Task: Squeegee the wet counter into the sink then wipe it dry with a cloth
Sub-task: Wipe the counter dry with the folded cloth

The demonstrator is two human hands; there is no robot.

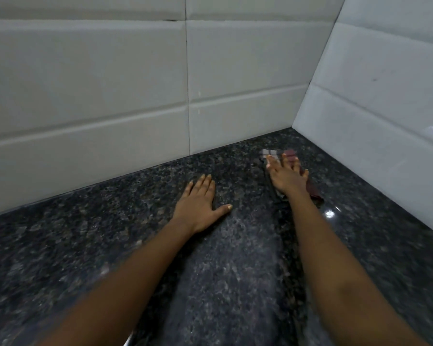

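Dark speckled granite table [85, 233] fills foreground, paler smeared band between two bare forearms. Checked maroon-and-white cloth [291, 154] lies near back right corner, close to white wall tiles [110, 83]. Right grip [286, 174] released, fingers straight and spread, pressing flat on cloth. Left grip [200, 199] released, palm flat on table, apart from cloth. Cloth mostly hidden under hand, edges blurred.

This is looking like a tiled home kitchen or wash area. A polished, dark speckled granite counter [85, 245] is filling the lower half of the frame. Large glossy white wall tiles [110, 83] are rising behind it across the top, and a second tiled wall [385, 101] is closing the corner at the upper right.
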